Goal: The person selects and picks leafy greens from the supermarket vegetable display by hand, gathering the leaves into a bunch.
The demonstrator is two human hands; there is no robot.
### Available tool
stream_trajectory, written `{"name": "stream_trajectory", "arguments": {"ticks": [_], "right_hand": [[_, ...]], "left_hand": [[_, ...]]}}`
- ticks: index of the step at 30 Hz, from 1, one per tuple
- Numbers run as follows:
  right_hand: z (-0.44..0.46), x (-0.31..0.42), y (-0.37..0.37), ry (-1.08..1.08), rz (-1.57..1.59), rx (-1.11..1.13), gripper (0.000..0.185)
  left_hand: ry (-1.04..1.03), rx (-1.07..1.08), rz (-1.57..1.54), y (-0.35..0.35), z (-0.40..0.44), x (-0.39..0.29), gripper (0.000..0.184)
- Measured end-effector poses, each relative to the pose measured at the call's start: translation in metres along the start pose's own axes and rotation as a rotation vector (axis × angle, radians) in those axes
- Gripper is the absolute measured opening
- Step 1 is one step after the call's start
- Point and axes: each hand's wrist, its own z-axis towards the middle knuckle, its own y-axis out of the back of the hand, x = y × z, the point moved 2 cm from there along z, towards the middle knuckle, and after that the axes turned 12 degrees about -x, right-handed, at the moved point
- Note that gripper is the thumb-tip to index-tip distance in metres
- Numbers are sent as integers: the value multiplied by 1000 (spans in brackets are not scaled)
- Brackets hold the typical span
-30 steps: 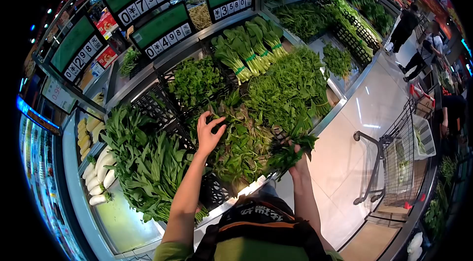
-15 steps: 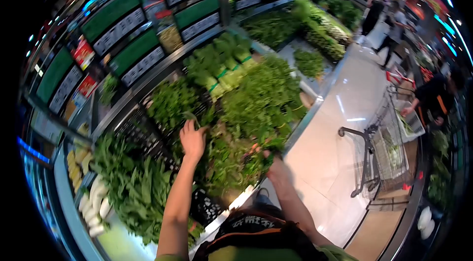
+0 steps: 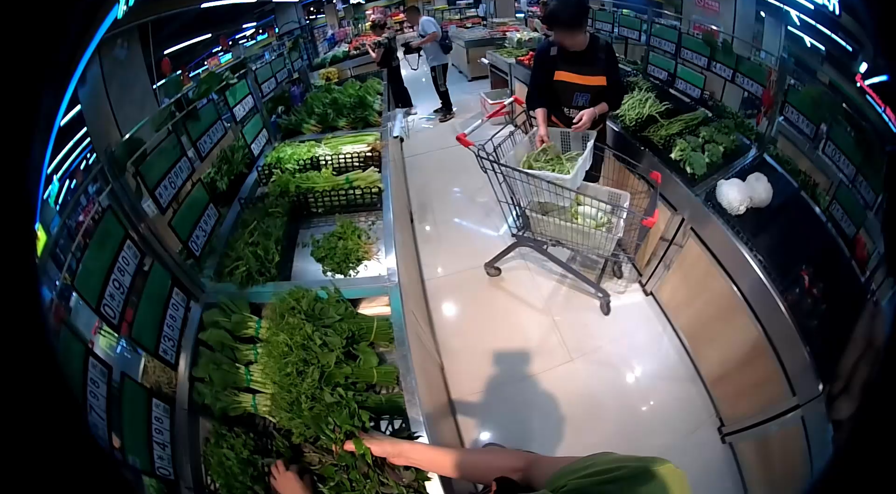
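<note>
My right hand [image 3: 381,447] reaches in from the right, low in the view. Its fingers are closed on leafy greens [image 3: 327,443] at the near end of the display, and the leaves partly hide the fingertips. My left hand [image 3: 288,478] is at the bottom edge, cut off by the frame, over the same greens; its visible fingers look apart, with nothing seen in them. Just beyond lie a heap of leafy herbs [image 3: 313,345] and, to its left, bundled greens [image 3: 245,373] with pale stems and green bands.
A shopping cart [image 3: 560,205] stands in the aisle, holding white baskets of vegetables. Behind it a person [image 3: 574,74] in a dark apron handles greens in the upper basket. Two people [image 3: 425,55] stand farther off. Price signs [image 3: 173,181] line the left; white cauliflowers [image 3: 744,193] sit on the right counter.
My view has swung up and to the right, toward the aisle, cart and apron-wearing person. Both my hands now appear lower in the frame, still at the greens.
</note>
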Motion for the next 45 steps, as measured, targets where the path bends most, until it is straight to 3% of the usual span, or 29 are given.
{"name": "stream_trajectory", "arguments": {"ticks": [3,5,6,11,14,17,18,21,22,25,26,29,30,33,35,38,41,43,45], "right_hand": [[6,12,-12,-31,2,89,67],[1,23,-14,-72,-26,104,72],[-2,24,-17,-18,-5,90,72],[1,31,-20,-41,2,122,64],[5,36,-19,10,-42,151,55],[17,29,-32,92,7,125,41],[23,23,-38,123,41,102,36],[68,-9,-42,104,-230,97,34],[71,-13,-42,261,-447,8,36],[90,-35,-49,565,-681,-67,36],[84,-30,-49,611,-802,51,44],[58,-17,-54,535,-670,-2,41],[56,-14,-56,592,-740,0,40],[32,10,-65,401,-951,-174,42],[54,-15,-64,315,-857,-300,43],[45,-5,-63,279,-832,-334,37],[43,7,-47,287,-373,-444,30],[38,23,-33,310,-22,-496,30],[35,35,-2,172,32,-415,32]], "left_hand": [[8,57,117,-44,6,7,32],[6,123,83,-1,4,-23,26],[7,150,81,-14,4,-21,28],[-65,30,-11,-23,1,-7,33],[31,-53,-120,30,2,-12,33],[-47,-342,-298,56,3,-2,24],[-73,-397,-517,67,4,-3,16],[-16,-360,-621,105,0,-19,11],[-44,-400,-626,103,-4,-19,10],[-78,-429,-657,112,-8,-31,10],[-27,-378,-671,119,-9,-36,8],[283,-175,-635,115,-9,-41,12],[260,-336,-660,120,-11,-47,9],[341,-379,-652,113,-18,-50,6],[280,-546,-719,93,-21,-48,5],[412,-530,-732,76,-22,-54,5],[505,-553,-627,82,-22,-55,7],[600,-507,-726,92,-29,-42,11],[718,-359,-765,84,-42,-19,20]]}}
